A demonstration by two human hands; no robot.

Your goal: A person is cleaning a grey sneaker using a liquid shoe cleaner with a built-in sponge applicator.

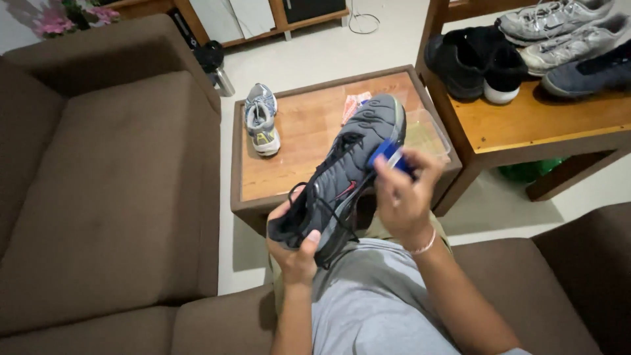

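Note:
My left hand (294, 248) grips the heel end of a dark grey sneaker (342, 171) with black laces, held up over my lap with its toe pointing away. My right hand (402, 190) presses a small blue and white brush-like object (390, 156) against the sneaker's right side near the sole. A lighter grey sneaker (261, 118) stands on the small wooden table (296, 158) in front of me.
A clear plastic container (427, 131) and an orange-white packet (355, 105) lie on the small table. A larger wooden table (539, 121) at the right carries several black and grey shoes. Brown sofa cushions (112, 184) surround me at the left and right.

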